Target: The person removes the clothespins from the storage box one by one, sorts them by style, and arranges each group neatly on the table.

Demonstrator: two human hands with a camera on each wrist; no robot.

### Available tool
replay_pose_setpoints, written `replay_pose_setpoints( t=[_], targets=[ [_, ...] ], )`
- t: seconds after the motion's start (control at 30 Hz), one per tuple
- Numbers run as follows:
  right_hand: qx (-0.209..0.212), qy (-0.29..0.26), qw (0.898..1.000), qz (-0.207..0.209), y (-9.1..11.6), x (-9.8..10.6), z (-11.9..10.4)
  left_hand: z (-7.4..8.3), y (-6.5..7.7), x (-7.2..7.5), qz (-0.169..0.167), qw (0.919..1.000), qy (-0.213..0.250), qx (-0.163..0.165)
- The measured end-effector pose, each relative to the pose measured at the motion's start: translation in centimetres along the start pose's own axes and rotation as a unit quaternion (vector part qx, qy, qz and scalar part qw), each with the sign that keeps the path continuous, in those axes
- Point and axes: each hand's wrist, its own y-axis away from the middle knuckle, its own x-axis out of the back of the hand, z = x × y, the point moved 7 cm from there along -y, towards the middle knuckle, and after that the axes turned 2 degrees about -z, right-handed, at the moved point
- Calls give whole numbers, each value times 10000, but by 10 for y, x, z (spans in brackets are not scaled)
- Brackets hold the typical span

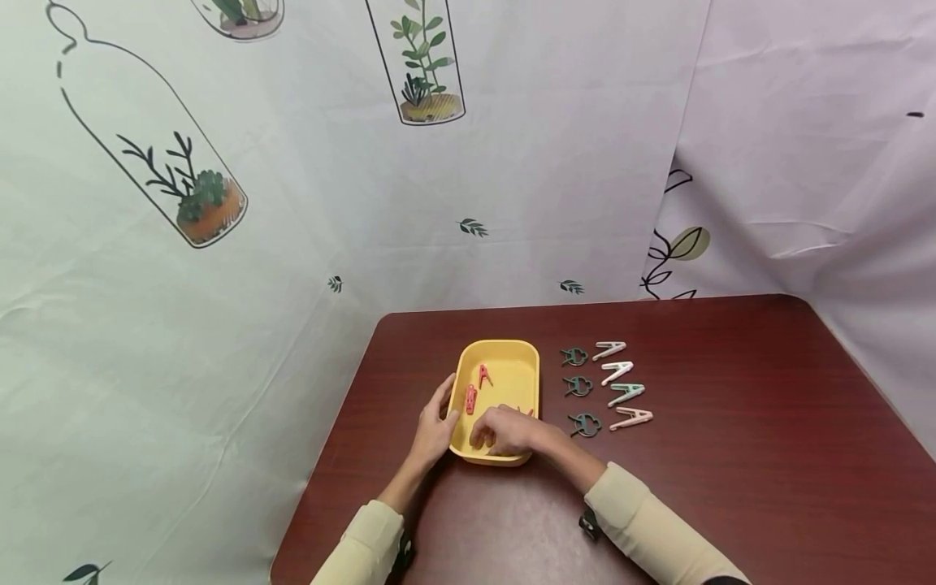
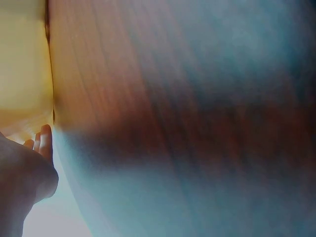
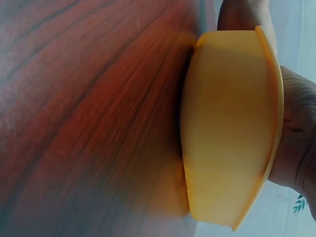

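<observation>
While the left hand (image 1: pixel 433 431) holds the tray (image 1: pixel 515 374) at its left wall, thumb at the rim and fingers along the outside, the right hand (image 1: pixel 506 429) dips into the tray over its near right edge. The right fingers (image 1: pixel 478 437) are bent downward at the near end; whether they pinch anything cannot be told, their tips being hidden. Two red clips (image 1: pixel 471 399) lie in the tray's left half: one just beyond the right fingers and near the left thumb, the other farther toward the far end. A red piece (image 1: pixel 530 413) shows at the right wall, partly covered by the right hand. Right wrist view: tray upright on the desk (image 1: pixel 731 455). To the tray's right, apart from it, three green clips (image 1: pixel 578 386) form a column; beside them, four pegs (image 1: pixel 617 372), from the far end: white, white, green, pale pink.
</observation>
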Motion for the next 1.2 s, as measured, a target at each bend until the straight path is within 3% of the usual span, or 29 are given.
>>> replay_pose_setpoints(
  t=[0.1, 0.33, 0.67, 0.8, 0.97, 1.07, 1.2],
  targets=[
    [108, -111, 9999, -60, -2, -2, 1, -4, 0, 0, 6, 10000, -14, 52],
    [201, -376, 9990, -116, -6, -5, 3, -35, -5, -1, 76, 9997, -173, 128],
    [86, -1061, 9941, -219, -7, -5, 6, -39, -7, 0, -24, 9996, -176, 222],
    [27, -1752, 9843, -202, -8, -4, 9, -38, -8, 0, -59, 9994, -270, 212],
    [102, -2654, 9640, -73, -7, 3, 12, -35, -8, 0, -39, 9995, -292, 76],
    [152, -3060, 9519, 62, -6, 8, 14, -34, -8, 0, -35, 9996, -266, 5],
    [153, -3310, 9431, 267, -4, 13, 17, -34, -7, -1, -32, 9997, -237, 23]
  ],
)
